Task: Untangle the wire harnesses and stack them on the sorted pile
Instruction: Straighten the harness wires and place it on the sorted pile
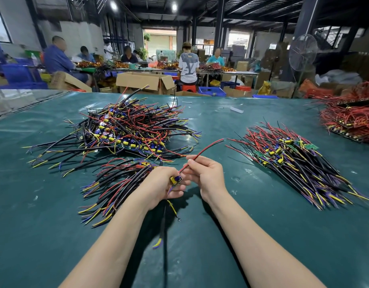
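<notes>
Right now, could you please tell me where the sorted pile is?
In the head view, the sorted pile lies on the green table, right of the right hand, which pinches a wire harness, nearer than the red-wire heap.

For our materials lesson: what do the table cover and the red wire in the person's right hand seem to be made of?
Table cover: probably vinyl or coated fabric, dark green and glossy; it reflects light and wrinkles. Red wire: likely soft plastic insulation, smooth and shiny; it curves freely. Any metal core is hidden.
</notes>
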{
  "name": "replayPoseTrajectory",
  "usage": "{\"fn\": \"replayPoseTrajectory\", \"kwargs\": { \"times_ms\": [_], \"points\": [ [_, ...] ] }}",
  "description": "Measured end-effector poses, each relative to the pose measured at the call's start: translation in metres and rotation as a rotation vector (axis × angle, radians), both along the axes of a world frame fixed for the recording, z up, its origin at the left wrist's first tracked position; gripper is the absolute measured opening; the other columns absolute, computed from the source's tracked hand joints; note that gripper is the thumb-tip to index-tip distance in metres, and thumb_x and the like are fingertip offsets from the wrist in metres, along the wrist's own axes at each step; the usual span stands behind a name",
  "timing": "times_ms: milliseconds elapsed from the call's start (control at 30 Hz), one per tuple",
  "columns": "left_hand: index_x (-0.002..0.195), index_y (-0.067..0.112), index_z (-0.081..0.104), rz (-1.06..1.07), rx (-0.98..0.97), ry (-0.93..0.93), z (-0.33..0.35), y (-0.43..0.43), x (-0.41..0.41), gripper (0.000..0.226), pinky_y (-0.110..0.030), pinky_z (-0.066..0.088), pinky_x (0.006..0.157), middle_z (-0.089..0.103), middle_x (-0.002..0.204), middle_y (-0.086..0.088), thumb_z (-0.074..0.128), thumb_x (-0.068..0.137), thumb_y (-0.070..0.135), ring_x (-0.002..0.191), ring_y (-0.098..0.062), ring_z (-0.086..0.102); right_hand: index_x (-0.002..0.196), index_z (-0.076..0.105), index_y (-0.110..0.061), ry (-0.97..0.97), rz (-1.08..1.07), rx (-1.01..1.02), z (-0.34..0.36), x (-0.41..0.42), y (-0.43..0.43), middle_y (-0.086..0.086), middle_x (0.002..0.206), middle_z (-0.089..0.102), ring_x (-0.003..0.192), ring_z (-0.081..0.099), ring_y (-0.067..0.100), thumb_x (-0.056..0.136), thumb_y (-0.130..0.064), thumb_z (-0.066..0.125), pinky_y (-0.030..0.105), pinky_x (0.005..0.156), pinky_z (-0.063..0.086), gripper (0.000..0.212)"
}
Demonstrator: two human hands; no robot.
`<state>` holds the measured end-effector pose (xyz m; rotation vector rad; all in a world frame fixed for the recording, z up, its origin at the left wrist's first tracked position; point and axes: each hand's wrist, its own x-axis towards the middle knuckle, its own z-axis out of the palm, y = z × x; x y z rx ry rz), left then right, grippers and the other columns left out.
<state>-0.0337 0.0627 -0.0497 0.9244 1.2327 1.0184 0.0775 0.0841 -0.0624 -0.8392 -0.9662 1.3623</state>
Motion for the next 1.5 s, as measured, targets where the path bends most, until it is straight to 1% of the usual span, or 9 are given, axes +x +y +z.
{"fn": "replayPoseTrajectory", "kwargs": {
  "times_ms": [200,333,500,767,867,1033,1200,1367,1500],
  "points": [
    [0.066,0.010,0.051,0.075,0.112,0.128,-0.004,0.000,0.002,0.028,-0.012,0.023,0.034,0.057,0.051,-0.003,0.043,0.092,0.012,0.038,-0.006,0.037,0.071,0.060,-0.008,0.018,-0.060,-0.023,-0.001,0.000,0.004,-0.002,0.053,0.061,0.046,0.061,0.005,0.090,0.002,0.052,0.017,0.046,0.051,0.023],
    [0.061,0.011,0.054,0.041,0.201,0.239,-0.005,-0.002,0.001,0.029,-0.011,0.027,0.037,0.060,0.050,0.001,0.051,0.091,0.012,0.042,-0.007,0.039,0.067,0.060,-0.007,-0.005,-0.233,0.048,-0.001,0.003,0.007,0.007,0.056,0.053,0.042,0.055,0.003,0.087,0.008,0.054,0.015,0.046,0.050,0.026],
    [0.061,0.010,0.056,0.039,0.212,0.327,-0.006,-0.002,0.002,0.029,-0.013,0.031,0.038,0.061,0.046,0.002,0.053,0.089,0.012,0.035,-0.004,0.042,0.068,0.061,-0.007,-0.046,-0.218,0.056,-0.002,0.005,0.007,-0.002,0.046,0.056,0.040,0.055,0.003,0.087,0.009,0.053,0.015,0.046,0.050,0.026],
    [0.083,0.022,0.064,-0.092,0.193,0.277,-0.010,-0.005,-0.002,0.024,-0.014,0.048,0.048,0.066,0.064,0.000,0.048,0.092,0.006,0.050,0.000,0.060,0.069,0.059,-0.007,0.024,-0.314,0.024,0.003,0.025,0.013,0.004,0.056,0.057,0.042,0.058,0.002,0.083,0.012,0.056,0.015,0.045,0.050,0.024],
    [0.077,0.017,0.065,-0.105,0.238,0.316,-0.010,-0.003,-0.006,0.028,-0.017,0.050,0.053,0.067,0.071,0.003,0.048,0.090,0.000,0.057,-0.002,0.060,0.069,0.060,-0.009,0.025,-0.286,0.023,0.004,0.025,0.013,-0.006,0.045,0.060,0.043,0.059,0.002,0.083,0.010,0.057,0.015,0.040,0.047,0.024],
    [0.077,0.004,0.062,-0.143,0.229,0.240,-0.006,-0.003,-0.003,0.023,-0.030,0.053,0.068,0.067,0.057,-0.003,0.045,0.086,-0.008,0.053,-0.013,0.061,0.073,0.062,-0.011,0.021,-0.225,0.054,0.006,0.031,0.015,-0.007,0.047,0.062,0.045,0.060,0.002,0.084,0.008,0.057,0.014,0.043,0.048,0.023],
    [0.074,0.008,0.060,-0.056,0.237,0.239,-0.007,-0.006,-0.003,0.022,-0.018,0.050,0.049,0.064,0.058,-0.003,0.046,0.086,-0.004,0.044,-0.007,0.056,0.077,0.062,-0.014,0.042,-0.097,-0.034,0.004,0.025,0.013,-0.007,0.051,0.063,0.049,0.059,0.006,0.086,0.002,0.057,0.017,0.047,0.051,0.020],
    [0.077,0.010,0.062,0.013,0.259,0.126,-0.012,-0.004,-0.006,0.021,-0.018,0.046,0.043,0.064,0.059,-0.001,0.049,0.091,0.000,0.048,-0.007,0.058,0.075,0.063,-0.008,-0.176,0.215,-0.095,0.002,0.015,0.007,0.001,0.057,0.066,0.050,0.063,0.008,0.087,-0.003,0.058,0.019,0.051,0.053,0.014],
    [0.073,0.011,0.063,-0.032,0.282,0.231,-0.012,-0.004,-0.005,0.021,-0.018,0.047,0.045,0.066,0.054,0.004,0.053,0.088,0.000,0.048,-0.006,0.060,0.073,0.061,-0.006,-0.164,0.160,-0.096,0.002,0.016,0.007,0.003,0.056,0.062,0.046,0.061,0.009,0.085,0.007,0.056,0.019,0.047,0.051,0.018]
  ]
}}
